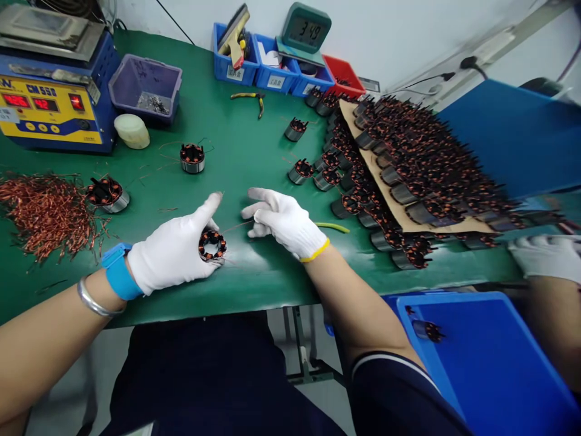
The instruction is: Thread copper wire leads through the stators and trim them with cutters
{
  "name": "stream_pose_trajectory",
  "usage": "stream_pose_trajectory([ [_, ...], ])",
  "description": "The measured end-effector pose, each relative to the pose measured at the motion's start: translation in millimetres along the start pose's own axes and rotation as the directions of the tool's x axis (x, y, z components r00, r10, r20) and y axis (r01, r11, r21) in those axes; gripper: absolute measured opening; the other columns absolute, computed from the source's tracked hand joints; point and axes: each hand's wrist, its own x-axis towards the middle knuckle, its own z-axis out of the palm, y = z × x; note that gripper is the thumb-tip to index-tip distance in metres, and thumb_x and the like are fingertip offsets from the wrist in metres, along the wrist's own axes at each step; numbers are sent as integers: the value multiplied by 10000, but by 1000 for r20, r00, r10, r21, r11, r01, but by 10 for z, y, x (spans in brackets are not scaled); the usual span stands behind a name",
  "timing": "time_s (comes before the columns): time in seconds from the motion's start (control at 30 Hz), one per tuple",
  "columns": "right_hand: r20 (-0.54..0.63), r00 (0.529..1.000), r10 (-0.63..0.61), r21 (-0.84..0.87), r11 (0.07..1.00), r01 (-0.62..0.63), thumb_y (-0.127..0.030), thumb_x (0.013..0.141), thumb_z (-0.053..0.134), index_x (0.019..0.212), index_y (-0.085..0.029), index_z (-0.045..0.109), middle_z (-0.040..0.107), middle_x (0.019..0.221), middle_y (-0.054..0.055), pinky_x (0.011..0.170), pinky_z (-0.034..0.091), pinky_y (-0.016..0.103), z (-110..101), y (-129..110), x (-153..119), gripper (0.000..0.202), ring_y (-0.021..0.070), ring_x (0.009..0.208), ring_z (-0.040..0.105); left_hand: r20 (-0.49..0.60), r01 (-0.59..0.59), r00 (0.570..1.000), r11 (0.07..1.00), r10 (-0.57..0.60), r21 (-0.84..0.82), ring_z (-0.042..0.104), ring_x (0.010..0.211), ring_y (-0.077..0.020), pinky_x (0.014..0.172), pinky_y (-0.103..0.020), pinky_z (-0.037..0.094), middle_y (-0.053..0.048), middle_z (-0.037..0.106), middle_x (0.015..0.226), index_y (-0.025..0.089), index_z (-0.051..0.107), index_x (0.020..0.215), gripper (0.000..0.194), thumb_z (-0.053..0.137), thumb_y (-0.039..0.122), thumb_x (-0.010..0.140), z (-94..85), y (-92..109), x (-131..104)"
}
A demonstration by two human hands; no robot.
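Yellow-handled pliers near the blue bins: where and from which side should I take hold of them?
Take the yellow-handled pliers by the handles, coming from above. They lie flat on the green mat, apart from the stators, with one handle angled toward you; that near handle looks easiest to pinch. The jaw end is too small to judge.

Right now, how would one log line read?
left hand: holds wound stator on green mat | right hand: open, pulling thin wire | stators piled right
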Motion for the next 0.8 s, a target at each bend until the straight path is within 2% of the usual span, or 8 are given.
stream_pose_trajectory([
  [0.07,-152,948,-279,-163,953,254,-135,736,530,1272,-134,450,652,1046,105,739,587,369,-15,35,-24,542,113,632,609,-2,4,1000,1000,-4,-14,667,898,-222,799,-313,498,-63,671,1103,149,135,1506,964,614,352,695,-1,-9,6],
  [0.1,-193,865,-462,-258,875,410,-156,752,538,1263,-155,462,629,1120,120,807,568,383,-10,43,-67,516,150,764,648,-5,7,1000,1000,-8,-18,666,899,-226,797,-316,497,-67,670,1103,147,156,1502,951,615,361,698,2,-8,9],
  [0.17,-82,680,-728,-430,642,635,-188,783,553,1246,-203,493,590,1222,114,906,521,387,24,38,-188,467,195,972,643,-11,9,1000,1000,-9,-22,668,892,-231,785,-317,496,-74,672,1093,143,180,1497,935,616,371,702,10,-4,12],
  [0.2,57,643,-763,-490,540,684,-196,796,553,1222,-217,523,595,1227,103,918,510,387,48,28,-250,427,204,1013,634,-13,7,1000,1000,-7,-25,670,889,-231,779,-316,496,-74,676,1082,140,185,1496,930,615,369,704,14,-3,14],
  [0.3,383,751,-537,-652,420,632,-211,820,548,1099,-214,628,680,1081,63,838,528,366,113,-2,-366,290,206,956,657,-9,-4,1000,999,4,-44,673,879,-225,760,-305,496,-68,684,1051,136,183,1495,924,612,352,705,19,-9,17],
  [0.43,300,899,-320,-751,502,429,-283,778,637,1074,-211,659,707,953,18,686,516,278,115,-2,-341,306,146,748,653,0,-3,1000,1000,3,-23,673,879,-221,759,-302,502,-60,678,1062,147,185,1494,934,621,353,695,5,-23,22],
  [0.6,329,880,-344,-807,382,451,-330,827,608,1249,-206,580,633,1208,73,702,476,280,91,7,-319,441,175,871,637,-8,6,1000,1000,-5,19,674,892,-232,768,-311,513,-57,674,1079,165,247,1478,897,619,381,691,-13,-26,30],
  [0.8,369,903,-221,-875,246,417,-300,899,477,1053,-215,670,708,937,51,652,408,279,169,10,-375,261,199,810,641,-21,-7,1000,1000,7,3,668,896,-242,804,-350,528,-63,678,1051,160,311,1451,865,634,395,684,42,22,23],
])
